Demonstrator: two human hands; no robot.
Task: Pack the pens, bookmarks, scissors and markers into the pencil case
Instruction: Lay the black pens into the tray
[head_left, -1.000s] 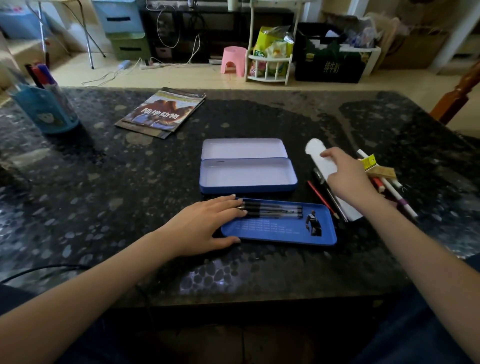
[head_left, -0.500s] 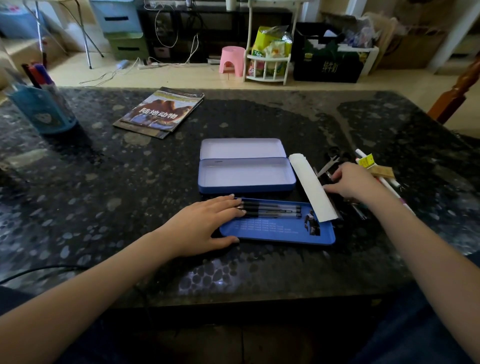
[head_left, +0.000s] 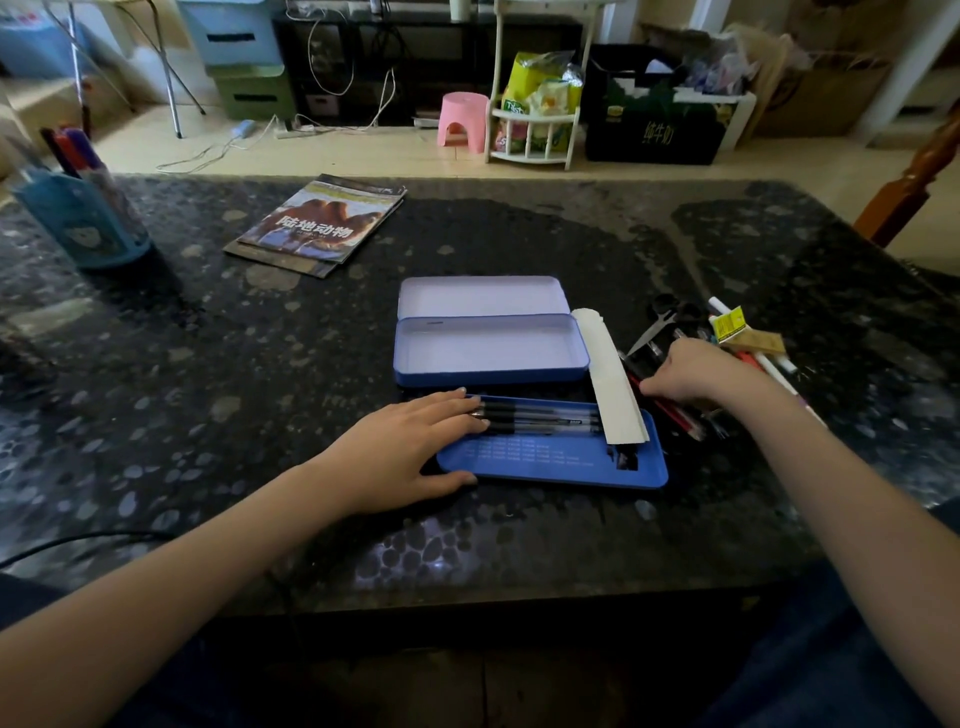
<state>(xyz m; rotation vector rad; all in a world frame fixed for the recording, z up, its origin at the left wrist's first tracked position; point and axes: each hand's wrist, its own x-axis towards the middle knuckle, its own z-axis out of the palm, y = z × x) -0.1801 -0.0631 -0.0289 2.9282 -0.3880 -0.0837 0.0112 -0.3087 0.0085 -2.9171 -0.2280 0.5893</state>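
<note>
Dark speckled stone table in a cluttered room, left hand flat, fingers together on the pens, right hand curled over loose pens, can't tell if gripping.

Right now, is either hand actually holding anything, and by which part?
The left hand holds nothing; its flat fingers rest on the tips of the black pens. The right hand reaches into the pile; its grip cannot be told.

A dark speckled stone table fills the foreground. Beyond its far edge runs pale floor, with a pink stool, a white rack, a black crate and cables.
</note>
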